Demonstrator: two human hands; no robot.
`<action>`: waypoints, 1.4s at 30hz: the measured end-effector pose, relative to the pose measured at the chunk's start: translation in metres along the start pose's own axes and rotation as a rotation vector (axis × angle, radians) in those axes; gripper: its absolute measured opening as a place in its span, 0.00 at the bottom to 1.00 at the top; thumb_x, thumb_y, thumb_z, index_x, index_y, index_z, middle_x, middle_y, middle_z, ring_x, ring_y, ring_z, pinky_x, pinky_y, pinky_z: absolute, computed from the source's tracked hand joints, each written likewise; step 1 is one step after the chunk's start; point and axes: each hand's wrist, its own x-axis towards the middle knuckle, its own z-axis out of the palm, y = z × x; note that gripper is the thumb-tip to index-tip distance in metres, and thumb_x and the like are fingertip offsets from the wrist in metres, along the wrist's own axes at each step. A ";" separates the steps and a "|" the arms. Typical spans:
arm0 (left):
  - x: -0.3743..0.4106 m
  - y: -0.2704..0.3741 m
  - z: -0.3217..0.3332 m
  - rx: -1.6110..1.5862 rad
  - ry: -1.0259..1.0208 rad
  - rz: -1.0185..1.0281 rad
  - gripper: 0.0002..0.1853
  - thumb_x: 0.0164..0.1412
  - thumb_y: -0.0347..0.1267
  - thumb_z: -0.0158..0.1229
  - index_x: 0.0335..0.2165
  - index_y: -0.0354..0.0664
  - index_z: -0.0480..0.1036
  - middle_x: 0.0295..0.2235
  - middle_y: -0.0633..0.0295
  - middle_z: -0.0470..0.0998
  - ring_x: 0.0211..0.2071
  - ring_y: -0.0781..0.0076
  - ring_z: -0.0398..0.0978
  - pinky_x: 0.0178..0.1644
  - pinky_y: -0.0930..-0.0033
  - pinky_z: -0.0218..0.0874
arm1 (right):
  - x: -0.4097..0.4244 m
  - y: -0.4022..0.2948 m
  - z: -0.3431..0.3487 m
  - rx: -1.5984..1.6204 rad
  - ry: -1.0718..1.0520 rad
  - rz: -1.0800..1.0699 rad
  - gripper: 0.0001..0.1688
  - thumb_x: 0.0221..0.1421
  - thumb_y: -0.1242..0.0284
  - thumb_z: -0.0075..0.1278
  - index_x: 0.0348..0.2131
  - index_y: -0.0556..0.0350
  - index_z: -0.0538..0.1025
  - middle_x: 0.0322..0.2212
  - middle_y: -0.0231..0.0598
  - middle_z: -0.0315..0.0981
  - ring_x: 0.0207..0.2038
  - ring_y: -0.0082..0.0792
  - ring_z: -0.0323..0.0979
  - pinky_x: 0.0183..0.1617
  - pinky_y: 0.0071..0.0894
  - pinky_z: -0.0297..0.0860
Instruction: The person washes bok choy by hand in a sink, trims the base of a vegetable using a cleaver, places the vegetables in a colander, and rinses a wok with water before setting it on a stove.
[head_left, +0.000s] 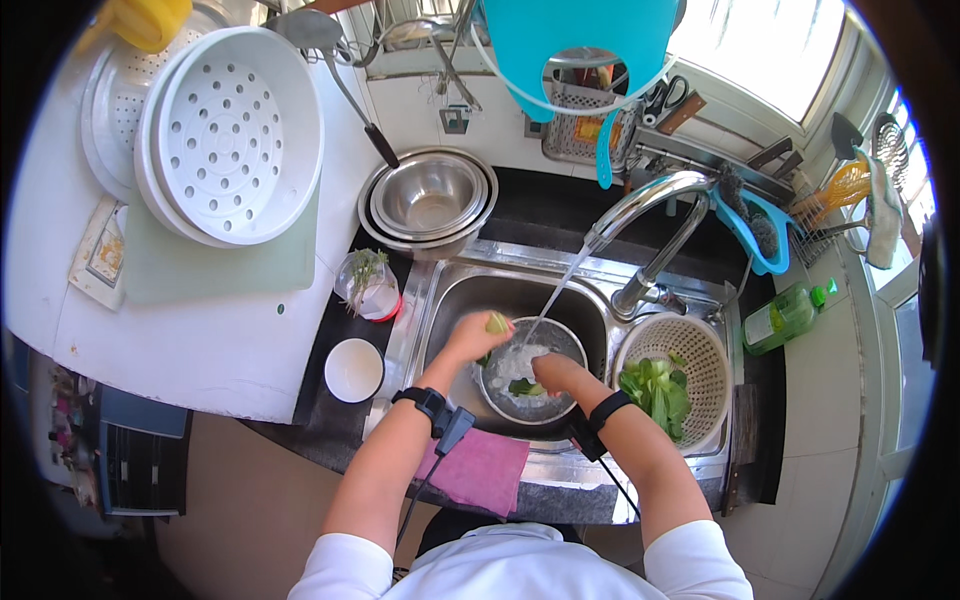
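Water runs from a chrome faucet (651, 201) into a metal bowl (576, 341) standing in the stainless steel sink (457, 289). My left hand (474, 337) is over the bowl's left rim, closed on a pale green vegetable stalk (496, 323); darker leaf shows beneath it. Over the right part of the bowl is my right hand (556, 373), fingers curled down; whether it grips something is hidden. A green leaf (526, 388) lies just beside its fingers in the water. Leafy greens (660, 394) rest in a beige plastic colander (716, 375) to the right of the sink.
Left of the sink are a white bowl (354, 370), a plastic container (367, 289) with sprigs and nested steel bowls (429, 196). A pink cloth (480, 469) covers part of the front edge. At right stand a green soap bottle (784, 322) and a cleaver (744, 427).
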 end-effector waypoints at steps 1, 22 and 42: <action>0.003 -0.020 0.004 0.051 -0.105 0.048 0.15 0.48 0.28 0.61 0.37 0.41 0.74 0.28 0.68 0.76 0.28 0.81 0.71 0.34 0.76 0.63 | -0.014 -0.016 -0.028 0.056 0.103 -0.043 0.09 0.41 0.75 0.52 0.29 0.54 0.73 0.27 0.46 0.75 0.33 0.48 0.73 0.36 0.43 0.68; 0.015 0.045 0.030 -0.865 0.168 -0.098 0.09 0.52 0.33 0.60 0.32 0.42 0.75 0.29 0.69 0.76 0.28 0.80 0.72 0.33 0.77 0.61 | -0.019 -0.028 -0.096 1.097 0.737 -0.398 0.18 0.55 0.66 0.49 0.44 0.55 0.71 0.28 0.33 0.71 0.32 0.23 0.66 0.36 0.25 0.65; 0.020 0.094 0.059 -0.816 -0.020 -0.099 0.18 0.57 0.44 0.53 0.36 0.40 0.69 0.33 0.63 0.72 0.34 0.73 0.69 0.41 0.69 0.60 | -0.083 -0.035 -0.091 0.435 1.012 -0.321 0.22 0.49 0.81 0.41 0.46 0.57 0.65 0.40 0.53 0.68 0.44 0.54 0.65 0.46 0.41 0.64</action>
